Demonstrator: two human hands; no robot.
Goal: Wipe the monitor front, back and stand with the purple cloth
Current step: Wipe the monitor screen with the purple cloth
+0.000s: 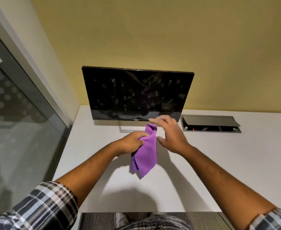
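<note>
Nothing wiped yet: the monitor (137, 93) at frame centre is covered in fingerprints. Just below it, the left hand (131, 143) pinches the purple cloth (145, 151) (dangling above the desk (219, 163)); the right hand (170, 135) hovers, fingers spread. Front, back, stand all remain.

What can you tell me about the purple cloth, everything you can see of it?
The purple cloth looks like soft, finely ribbed microfibre, plain and unmarked. It is bunched and folded over itself, hanging in loose layers above the white desk in front of the black flat monitor. The left hand pinches its upper edge, fingers curled into the fabric; the top rises in a folded peak and a lower corner points down. The right hand, blurred and with fingers spread, is beside it; contact cannot be told.
</note>
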